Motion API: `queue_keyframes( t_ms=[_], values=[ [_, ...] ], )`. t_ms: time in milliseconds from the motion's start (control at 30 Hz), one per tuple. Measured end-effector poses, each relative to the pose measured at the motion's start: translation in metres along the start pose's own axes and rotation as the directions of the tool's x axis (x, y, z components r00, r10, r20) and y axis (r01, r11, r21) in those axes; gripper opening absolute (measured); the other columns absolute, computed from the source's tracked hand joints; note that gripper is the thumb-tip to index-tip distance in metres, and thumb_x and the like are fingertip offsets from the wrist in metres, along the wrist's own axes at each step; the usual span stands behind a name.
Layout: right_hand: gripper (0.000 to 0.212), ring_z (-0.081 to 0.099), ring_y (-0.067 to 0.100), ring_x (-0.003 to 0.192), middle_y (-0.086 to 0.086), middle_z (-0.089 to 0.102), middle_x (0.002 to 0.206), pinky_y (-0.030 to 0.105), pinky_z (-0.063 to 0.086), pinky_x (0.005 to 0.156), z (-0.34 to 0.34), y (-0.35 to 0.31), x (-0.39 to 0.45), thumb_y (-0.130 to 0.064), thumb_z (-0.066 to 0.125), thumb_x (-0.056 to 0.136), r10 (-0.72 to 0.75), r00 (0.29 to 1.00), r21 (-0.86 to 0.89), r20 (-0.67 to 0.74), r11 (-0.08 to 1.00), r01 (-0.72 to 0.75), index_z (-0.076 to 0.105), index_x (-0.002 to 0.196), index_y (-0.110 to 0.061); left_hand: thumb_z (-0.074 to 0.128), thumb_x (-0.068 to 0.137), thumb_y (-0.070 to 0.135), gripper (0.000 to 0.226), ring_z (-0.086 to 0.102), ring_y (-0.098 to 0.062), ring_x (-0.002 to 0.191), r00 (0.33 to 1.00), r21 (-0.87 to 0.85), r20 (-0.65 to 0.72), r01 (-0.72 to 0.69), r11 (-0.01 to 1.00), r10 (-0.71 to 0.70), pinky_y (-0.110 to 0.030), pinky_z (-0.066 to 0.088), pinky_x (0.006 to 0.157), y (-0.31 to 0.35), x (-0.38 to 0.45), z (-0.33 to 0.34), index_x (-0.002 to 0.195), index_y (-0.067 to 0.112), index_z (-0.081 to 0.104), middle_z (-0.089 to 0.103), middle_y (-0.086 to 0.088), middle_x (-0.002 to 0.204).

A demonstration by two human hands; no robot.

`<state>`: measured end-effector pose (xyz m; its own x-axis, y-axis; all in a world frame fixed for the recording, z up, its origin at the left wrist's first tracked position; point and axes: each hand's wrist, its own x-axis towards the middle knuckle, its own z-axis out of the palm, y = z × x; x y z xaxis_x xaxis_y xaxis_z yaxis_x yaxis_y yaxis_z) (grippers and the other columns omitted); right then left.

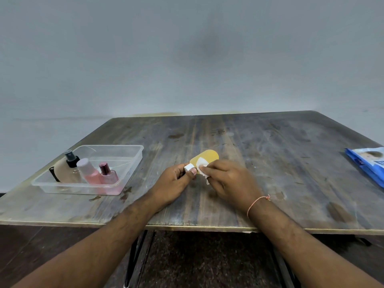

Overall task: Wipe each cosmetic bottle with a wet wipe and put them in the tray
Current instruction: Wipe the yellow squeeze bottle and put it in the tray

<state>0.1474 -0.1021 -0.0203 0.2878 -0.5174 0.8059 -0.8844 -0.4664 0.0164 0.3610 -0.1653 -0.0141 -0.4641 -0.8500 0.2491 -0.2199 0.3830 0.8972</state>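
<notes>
You hold a yellow bottle (207,157) over the middle of the table (259,146) and wipe it.

Your left hand (173,183) pinches the bottle by its white cap (188,167), thumb and fingers curled round it; your right hand (226,180) pinches a white wet wipe (202,164) and presses it on the bottle's near side. Far left, the clear tray (133,161) holds a black-topped spray bottle (69,163), a beige tube (62,171) and two pink bottles (93,173). A blue wipes pack (367,163) lies at the right edge.
</notes>
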Motion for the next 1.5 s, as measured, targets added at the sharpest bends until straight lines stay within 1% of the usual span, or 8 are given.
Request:
queue_keyframes(
  t_ms=[133, 233, 633, 867, 1000, 1100, 1233, 1500],
  values=[
    [0.027, 0.071, 0.028, 0.080, -0.004, 0.076, 0.105, 0.039, 0.057, 0.061, 0.001, 0.001, -0.001, -0.019, 0.067, 0.095, -0.041, 0.999, 0.016, -0.008, 0.999, 0.041, 0.081, 0.118, -0.023, 0.061, 0.109, 0.030, 0.023, 0.057, 0.004, 0.069, 1.000, 0.027, -0.011, 0.014, 1.000, -0.013, -0.013, 0.046, 0.068, 0.004, 0.000, 0.002, 0.092, 0.022, 0.074, 0.068, 0.017, 0.075],
    [0.026, 0.070, 0.028, 0.078, -0.004, 0.077, 0.104, 0.039, 0.056, 0.061, 0.001, 0.001, -0.001, -0.019, 0.066, 0.096, -0.034, 0.998, -0.020, -0.045, 0.999, 0.033, 0.081, 0.117, -0.025, 0.059, 0.110, 0.032, 0.029, 0.055, -0.008, 0.070, 1.000, 0.002, 0.002, 0.018, 1.000, -0.018, -0.022, 0.045, 0.069, 0.004, -0.001, 0.001, 0.088, 0.018, 0.072, 0.063, 0.005, 0.075],
    [0.031, 0.066, 0.032, 0.072, 0.001, 0.075, 0.097, 0.035, 0.051, 0.051, -0.003, 0.007, -0.002, -0.016, 0.065, 0.093, 0.204, 0.965, -0.154, -0.163, 0.961, -0.229, 0.080, 0.120, -0.019, 0.048, 0.097, 0.069, 0.061, 0.050, -0.012, 0.068, 0.999, 0.062, 0.040, 0.032, 0.998, -0.035, -0.032, 0.039, 0.070, 0.002, -0.001, 0.000, 0.081, 0.013, 0.065, 0.056, 0.004, 0.071],
    [0.027, 0.069, 0.027, 0.077, 0.001, 0.075, 0.097, 0.032, 0.050, 0.058, -0.003, 0.002, 0.000, -0.014, 0.066, 0.096, 0.049, 0.982, -0.107, -0.184, 0.992, -0.069, 0.081, 0.118, -0.015, 0.033, 0.103, 0.070, 0.060, 0.051, -0.007, 0.067, 0.997, 0.153, 0.059, 0.031, 0.988, -0.040, -0.030, 0.040, 0.070, 0.001, 0.000, 0.001, 0.109, 0.032, 0.079, 0.055, 0.009, 0.073],
    [0.025, 0.070, 0.027, 0.077, 0.000, 0.076, 0.097, 0.037, 0.054, 0.059, -0.002, 0.000, 0.000, -0.013, 0.069, 0.096, -0.041, 0.987, -0.048, -0.157, 0.998, 0.034, 0.081, 0.117, -0.018, 0.032, 0.105, 0.068, 0.053, 0.048, -0.003, 0.062, 0.998, 0.199, 0.046, 0.024, 0.980, -0.034, -0.030, 0.038, 0.068, 0.007, -0.002, 0.003, 0.079, 0.047, 0.073, 0.054, 0.013, 0.066],
    [0.026, 0.070, 0.025, 0.079, -0.002, 0.077, 0.099, 0.036, 0.054, 0.060, -0.002, -0.002, -0.001, -0.017, 0.068, 0.096, -0.084, 0.990, -0.007, -0.113, 0.996, 0.084, 0.081, 0.119, -0.019, 0.033, 0.098, 0.080, 0.061, 0.049, -0.006, 0.064, 0.999, 0.222, 0.040, 0.017, 0.975, -0.026, -0.034, 0.038, 0.070, 0.005, -0.002, 0.003, 0.071, 0.034, 0.063, 0.054, 0.015, 0.066],
    [0.025, 0.068, 0.026, 0.077, -0.003, 0.077, 0.098, 0.035, 0.052, 0.060, -0.005, -0.003, -0.001, -0.018, 0.068, 0.096, -0.068, 0.993, 0.007, -0.092, 0.998, 0.069, 0.082, 0.116, -0.020, 0.043, 0.098, 0.073, 0.064, 0.054, -0.010, 0.073, 0.998, 0.147, 0.054, -0.016, 0.989, 0.008, -0.036, 0.043, 0.075, -0.003, 0.000, 0.002, 0.090, 0.015, 0.069, 0.059, 0.005, 0.078],
    [0.032, 0.065, 0.030, 0.077, -0.003, 0.074, 0.095, 0.033, 0.049, 0.058, -0.004, 0.006, -0.002, -0.014, 0.071, 0.089, 0.201, 0.974, -0.097, -0.108, 0.973, -0.211, 0.081, 0.118, -0.022, 0.070, 0.104, 0.035, 0.018, 0.068, -0.009, 0.089, 0.994, 0.076, 0.104, -0.034, 0.997, 0.026, -0.029, 0.050, 0.083, 0.003, -0.004, -0.001, 0.113, 0.025, 0.083, 0.080, -0.008, 0.099]
  ],
)
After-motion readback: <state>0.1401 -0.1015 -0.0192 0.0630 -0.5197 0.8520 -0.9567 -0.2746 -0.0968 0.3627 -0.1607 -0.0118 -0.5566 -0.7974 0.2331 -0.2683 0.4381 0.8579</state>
